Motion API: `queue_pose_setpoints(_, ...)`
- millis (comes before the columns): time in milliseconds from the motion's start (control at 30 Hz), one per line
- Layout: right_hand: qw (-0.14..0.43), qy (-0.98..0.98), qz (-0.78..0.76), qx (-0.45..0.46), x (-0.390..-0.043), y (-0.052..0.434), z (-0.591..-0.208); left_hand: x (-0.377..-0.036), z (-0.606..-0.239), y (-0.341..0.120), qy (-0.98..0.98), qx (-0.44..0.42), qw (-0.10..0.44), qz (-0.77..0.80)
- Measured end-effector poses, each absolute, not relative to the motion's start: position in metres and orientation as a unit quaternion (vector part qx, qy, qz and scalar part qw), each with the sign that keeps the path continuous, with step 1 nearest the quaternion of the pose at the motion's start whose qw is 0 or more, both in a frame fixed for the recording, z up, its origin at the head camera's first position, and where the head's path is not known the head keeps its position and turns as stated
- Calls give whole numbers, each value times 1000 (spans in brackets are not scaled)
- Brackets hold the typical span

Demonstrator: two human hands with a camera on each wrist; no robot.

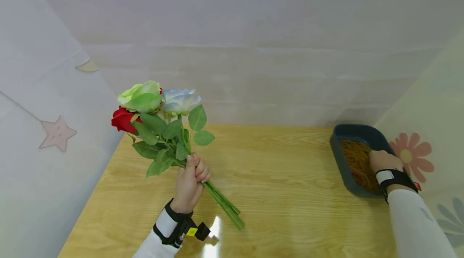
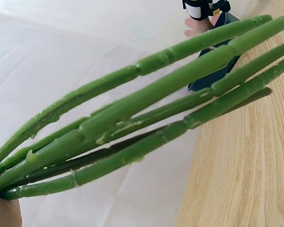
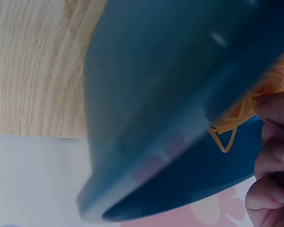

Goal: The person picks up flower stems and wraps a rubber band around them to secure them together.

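Note:
My left hand (image 1: 192, 181) grips a bunch of artificial roses around the stems (image 1: 224, 205), above the wooden table. A green rose (image 1: 143, 97), a red rose (image 1: 123, 120) and a pale blue rose (image 1: 180, 101) show at the top, with leaves below them. In the left wrist view, several cut stem ends (image 2: 156, 90) fan out past the hand. My right hand (image 1: 386, 159) reaches into a dark blue bin (image 1: 340, 165) of orange rubber bands (image 1: 355, 155). The right wrist view shows its curled fingers (image 3: 274, 161) pinching at the bands (image 3: 274, 80), where one loop hangs down.
The bin stands at the right rear of the wooden table (image 1: 282, 185), close to a flower-printed side sheet (image 1: 442, 101). A pale sheet (image 1: 253, 69) rises along the table's far edge, and another printed sheet (image 1: 43, 189) flanks the left.

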State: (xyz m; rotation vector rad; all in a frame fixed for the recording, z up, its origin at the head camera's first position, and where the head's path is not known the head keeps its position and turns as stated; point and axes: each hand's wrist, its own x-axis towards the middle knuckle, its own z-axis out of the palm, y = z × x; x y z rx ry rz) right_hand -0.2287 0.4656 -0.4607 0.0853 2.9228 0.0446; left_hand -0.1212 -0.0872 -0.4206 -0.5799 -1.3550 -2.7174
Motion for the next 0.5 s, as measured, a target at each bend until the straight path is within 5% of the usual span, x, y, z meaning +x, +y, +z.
queue_pose_setpoints(233,32,999,-31,-8,-227,457,-442,-124,-418,-88,-452,-191,32,-871)
queue_pose_setpoints(500,-174,980,-75,-56,-212,408,-415,-122,-418,-87,-455,-170,23,-874)
